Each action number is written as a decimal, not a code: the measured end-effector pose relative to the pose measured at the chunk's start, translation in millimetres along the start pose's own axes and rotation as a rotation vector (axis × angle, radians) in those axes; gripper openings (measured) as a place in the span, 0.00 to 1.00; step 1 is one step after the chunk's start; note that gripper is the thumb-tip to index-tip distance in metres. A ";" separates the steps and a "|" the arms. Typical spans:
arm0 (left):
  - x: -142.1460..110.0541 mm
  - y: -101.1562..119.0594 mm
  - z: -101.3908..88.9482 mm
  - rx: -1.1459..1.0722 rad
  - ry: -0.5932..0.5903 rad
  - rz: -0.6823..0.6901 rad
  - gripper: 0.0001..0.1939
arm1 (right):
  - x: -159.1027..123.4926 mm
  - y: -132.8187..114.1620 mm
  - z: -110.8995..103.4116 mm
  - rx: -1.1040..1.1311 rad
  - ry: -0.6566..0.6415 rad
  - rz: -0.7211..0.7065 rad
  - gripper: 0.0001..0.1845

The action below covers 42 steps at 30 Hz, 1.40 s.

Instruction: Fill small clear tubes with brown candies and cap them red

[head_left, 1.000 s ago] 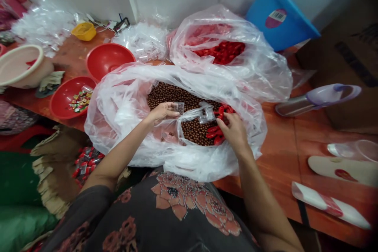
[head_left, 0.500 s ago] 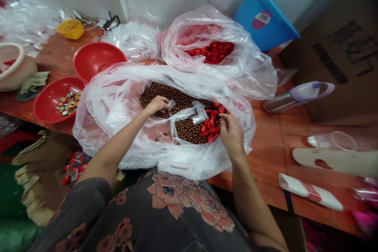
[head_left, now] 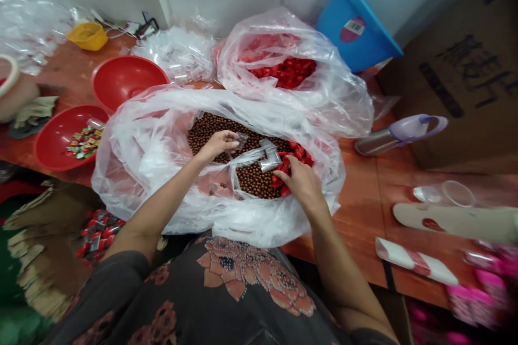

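Note:
My left hand (head_left: 220, 144) pinches a small clear plastic box (head_left: 242, 141) above the brown chocolate balls (head_left: 218, 123). These balls fill part of a large, wide-mouthed clear plastic bag (head_left: 137, 140). At the bag's right side my right hand (head_left: 302, 180) reaches down into red plastic pieces (head_left: 297, 150), its thumb and fingers apart around some of them. Whether a piece is in its grip is hard to see. Between the hands, more clear little boxes (head_left: 270, 155) lie on the balls, by a fold of white plastic (head_left: 246, 157).
Behind stands another bag (head_left: 343, 97) of red pieces, near a blue bucket (head_left: 352, 24). On the left are two red bowls (head_left: 129, 78), one with wrapped sweets (head_left: 84, 143), and a yellow bowl (head_left: 87, 36). A bottle (head_left: 399, 135) and a carton (head_left: 457, 91) are on the right.
The view has swung to the right. My right hand drew back from the red pieces, then reached in among them again. My left hand keeps the small clear box, now tilted differently.

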State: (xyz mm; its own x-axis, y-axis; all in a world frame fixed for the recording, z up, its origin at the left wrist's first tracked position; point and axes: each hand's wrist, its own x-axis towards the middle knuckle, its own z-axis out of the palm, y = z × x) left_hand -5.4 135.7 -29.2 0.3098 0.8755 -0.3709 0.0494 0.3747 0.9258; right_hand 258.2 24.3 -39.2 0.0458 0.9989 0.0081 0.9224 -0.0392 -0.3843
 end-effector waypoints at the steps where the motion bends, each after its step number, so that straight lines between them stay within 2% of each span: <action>1: -9.3 4.6 0.5 -0.026 -0.005 0.001 0.17 | 1.5 0.1 2.1 -0.022 -0.022 -0.012 0.24; 3: -29.5 12.7 0.7 -0.081 -0.032 0.000 0.19 | 2.7 2.9 4.0 0.014 -0.033 -0.014 0.25; 5: -50.2 17.4 1.0 -0.140 -0.068 0.012 0.22 | 1.6 6.1 3.0 0.130 0.024 0.009 0.24; 9: -84.1 15.3 9.1 -0.222 -0.086 0.081 0.21 | -6.2 -3.7 -2.4 0.581 0.198 0.099 0.24; 11: -94.9 10.8 17.4 -0.222 -0.093 0.088 0.20 | -11.2 -18.3 -4.6 0.878 0.148 0.122 0.22; 13: -102.6 5.9 26.4 -0.210 -0.105 0.061 0.19 | -15.3 -34.8 -6.1 1.110 0.030 0.112 0.21; 16: -111.0 -0.9 36.1 -0.186 -0.126 0.011 0.20 | -19.2 -54.7 -7.5 1.244 -0.081 0.058 0.22; 21: -120.9 -11.8 40.0 -0.052 -0.136 -0.011 0.22 | -24.3 -70.1 -12.4 1.157 -0.057 -0.014 0.23; 25: -123.5 -18.2 41.5 0.053 -0.083 0.103 0.20 | -28.9 -74.4 -16.4 0.987 -0.041 -0.139 0.14; 32: -122.5 -29.0 40.1 0.242 -0.028 0.211 0.17 | -35.4 -71.6 -11.1 0.754 0.054 -0.332 0.15; 36: -124.3 -32.8 42.5 0.163 -0.009 0.226 0.16 | -40.4 -70.7 -5.4 0.606 0.051 -0.412 0.20; 39: -125.7 -33.6 50.6 -0.028 -0.005 0.167 0.20 | -44.8 -73.2 3.0 0.494 0.104 -0.455 0.34; 42: -124.7 -35.7 62.9 -0.258 -0.011 0.104 0.22 | -48.4 -75.5 14.9 0.446 0.168 -0.523 0.37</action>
State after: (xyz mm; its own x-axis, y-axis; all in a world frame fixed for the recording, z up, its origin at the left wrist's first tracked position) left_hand 13.9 -6.0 -11.4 0.3105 0.9106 -0.2726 -0.2266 0.3494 0.9092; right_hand 180.6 -20.8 -24.3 -0.2690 0.8650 0.4235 0.5961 0.4949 -0.6322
